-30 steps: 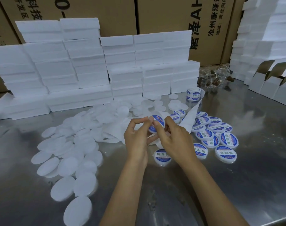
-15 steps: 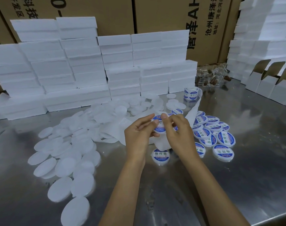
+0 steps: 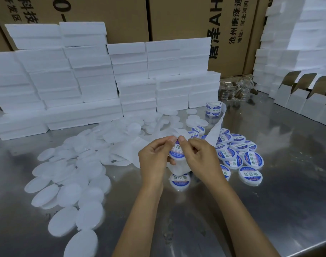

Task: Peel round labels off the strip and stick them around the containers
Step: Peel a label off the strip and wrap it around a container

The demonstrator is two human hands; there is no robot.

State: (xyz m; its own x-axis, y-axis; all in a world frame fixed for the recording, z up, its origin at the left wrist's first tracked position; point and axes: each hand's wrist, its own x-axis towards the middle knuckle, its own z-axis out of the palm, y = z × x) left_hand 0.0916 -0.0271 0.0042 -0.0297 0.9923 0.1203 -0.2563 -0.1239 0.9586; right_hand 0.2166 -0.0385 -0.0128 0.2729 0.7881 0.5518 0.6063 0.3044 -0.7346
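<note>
Both hands met above the middle of the steel worktop: the left hand and right hand pinched a round blue-and-white label onto a small white container, apparently the sticking step. Next, smoothing it flat seemed needed. The glossy paper strip trailed toward the far edge.

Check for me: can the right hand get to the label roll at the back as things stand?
Probably not right away: the right hand is pinching the labelled container with the left hand. Once freed, the path to the label roll looks open.
</note>
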